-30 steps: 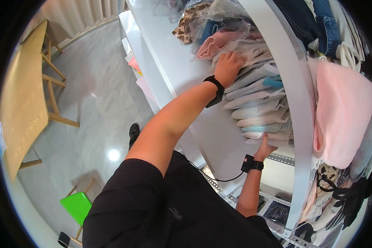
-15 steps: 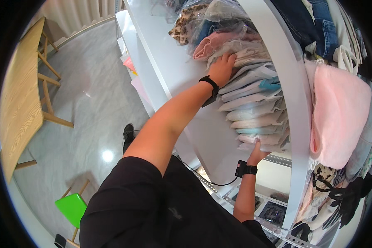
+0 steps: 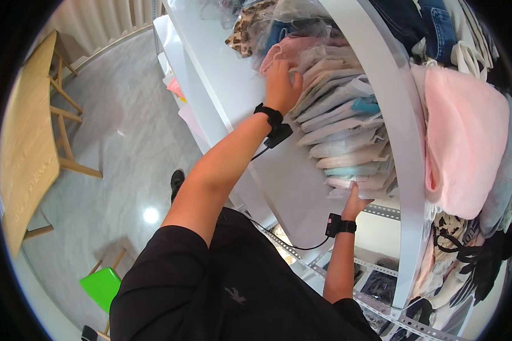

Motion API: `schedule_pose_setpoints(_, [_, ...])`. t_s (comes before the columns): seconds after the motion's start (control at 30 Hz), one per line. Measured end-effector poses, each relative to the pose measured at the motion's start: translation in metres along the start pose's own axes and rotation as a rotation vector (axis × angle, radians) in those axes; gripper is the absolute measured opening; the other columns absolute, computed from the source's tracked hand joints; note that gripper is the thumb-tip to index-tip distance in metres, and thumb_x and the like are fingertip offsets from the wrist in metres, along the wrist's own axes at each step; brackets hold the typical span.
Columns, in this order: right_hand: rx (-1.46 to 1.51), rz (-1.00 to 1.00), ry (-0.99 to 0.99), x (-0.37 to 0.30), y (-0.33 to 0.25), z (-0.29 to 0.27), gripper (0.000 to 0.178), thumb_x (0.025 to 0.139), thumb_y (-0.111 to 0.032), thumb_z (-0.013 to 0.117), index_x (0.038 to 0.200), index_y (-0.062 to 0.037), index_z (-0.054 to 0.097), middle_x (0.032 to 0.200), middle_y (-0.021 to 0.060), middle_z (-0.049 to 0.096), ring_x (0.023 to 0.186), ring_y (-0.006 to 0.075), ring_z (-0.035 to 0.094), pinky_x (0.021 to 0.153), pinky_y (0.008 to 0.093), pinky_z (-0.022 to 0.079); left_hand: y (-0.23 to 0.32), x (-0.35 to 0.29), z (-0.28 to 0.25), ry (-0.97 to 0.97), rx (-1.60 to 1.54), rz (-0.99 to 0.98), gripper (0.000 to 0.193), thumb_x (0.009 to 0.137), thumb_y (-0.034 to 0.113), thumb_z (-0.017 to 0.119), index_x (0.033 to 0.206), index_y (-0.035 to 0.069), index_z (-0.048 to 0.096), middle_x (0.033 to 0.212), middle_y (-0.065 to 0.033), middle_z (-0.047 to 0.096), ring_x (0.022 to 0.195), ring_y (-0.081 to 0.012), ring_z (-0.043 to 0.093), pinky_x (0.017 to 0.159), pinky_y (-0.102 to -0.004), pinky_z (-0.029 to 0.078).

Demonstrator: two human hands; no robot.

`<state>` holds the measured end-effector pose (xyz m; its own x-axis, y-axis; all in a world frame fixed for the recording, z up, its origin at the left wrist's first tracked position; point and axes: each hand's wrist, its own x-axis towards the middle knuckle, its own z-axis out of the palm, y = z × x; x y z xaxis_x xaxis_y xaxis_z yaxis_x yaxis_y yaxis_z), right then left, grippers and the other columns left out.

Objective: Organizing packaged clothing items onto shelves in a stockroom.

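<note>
A row of folded garments in clear plastic bags point(image 3: 347, 133) lies packed on a white shelf point(image 3: 290, 196). Most are pale, with light blue among them. My left hand point(image 3: 283, 88) is at the row's far end, its fingers stretched toward a bagged pink garment point(image 3: 293, 48) and its thumb apart; it holds nothing I can see. At the near end, my right hand point(image 3: 355, 203) rests against the last bags, thumb extended along their front edges. The other fingers of that hand are partly hidden.
A white upright panel point(image 3: 401, 131) borders the row on the right. Beyond it are a folded pink fluffy cloth point(image 3: 466, 142) and jeans point(image 3: 438, 34). Perforated metal shelf rails point(image 3: 381, 211) show below. At left are a wooden table point(image 3: 34, 125) and a green stool point(image 3: 100, 287).
My left hand has moved farther up the row, off the pale bags toward the pink garment, and its thumb has spread. My right hand stays at the near end.
</note>
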<state>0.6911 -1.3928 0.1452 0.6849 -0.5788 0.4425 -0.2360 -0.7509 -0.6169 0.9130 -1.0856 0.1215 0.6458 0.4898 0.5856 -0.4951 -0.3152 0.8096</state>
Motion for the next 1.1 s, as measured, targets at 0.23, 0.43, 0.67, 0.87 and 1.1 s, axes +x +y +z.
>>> schedule_pose_setpoints(0.23, [0.046,0.067,-0.095,-0.002,-0.015,-0.003,0.083,0.075,-0.019,0.073,0.138,0.0056,0.024,0.142,0.0187,0.035,0.129,0.0296,0.036,0.108,0.0359,0.025,0.003,-0.06,0.011,-0.24,-0.14,-0.169,0.047,0.08,0.03,0.068,0.116,0.003,0.054,0.108,-0.0165,0.053,0.097,-0.033,0.055,0.085,-0.0407,0.044])
schedule_pose_setpoints(0.43, [0.178,0.099,-0.147,-0.002,-0.036,-0.004,0.086,0.075,-0.021,0.075,0.139,0.0056,0.023,0.143,0.0196,0.032,0.13,0.0294,0.034,0.109,0.0357,0.023,0.005,-0.062,0.024,-0.364,-0.141,-0.301,0.052,0.073,0.028,0.076,0.116,0.007,0.056,0.11,-0.0179,0.052,0.095,-0.0352,0.056,0.083,-0.0408,0.046])
schedule_pose_setpoints(0.67, [0.243,0.11,-0.182,0.0,-0.038,-0.006,0.089,0.074,-0.022,0.076,0.139,0.006,0.023,0.143,0.0199,0.031,0.13,0.0294,0.034,0.109,0.0354,0.024,0.026,-0.046,0.021,-0.3,0.034,-0.336,0.031,0.071,0.023,0.076,0.092,0.005,0.061,0.109,-0.0167,0.053,0.091,-0.0342,0.057,0.078,-0.0401,0.047])
schedule_pose_setpoints(0.87, [0.136,0.203,-0.19,-0.007,-0.06,-0.012,0.088,0.073,-0.021,0.076,0.138,0.0065,0.024,0.141,0.0201,0.034,0.129,0.0293,0.035,0.109,0.0351,0.024,0.024,-0.063,0.004,-0.308,-0.114,-0.341,0.016,0.078,0.02,0.071,0.084,0.007,0.065,0.086,-0.0094,0.061,0.08,-0.0269,0.061,0.075,-0.0365,0.049])
schedule_pose_setpoints(1.1, [-0.025,0.076,-0.055,-0.004,-0.039,-0.004,0.087,0.073,-0.021,0.076,0.137,0.008,0.025,0.14,0.0217,0.034,0.128,0.029,0.036,0.108,0.0351,0.024,0.018,-0.051,0.035,-0.328,0.051,-0.231,0.013,0.081,0.021,0.065,0.084,0.008,0.067,0.084,-0.0098,0.065,0.076,-0.029,0.062,0.067,-0.0383,0.049])
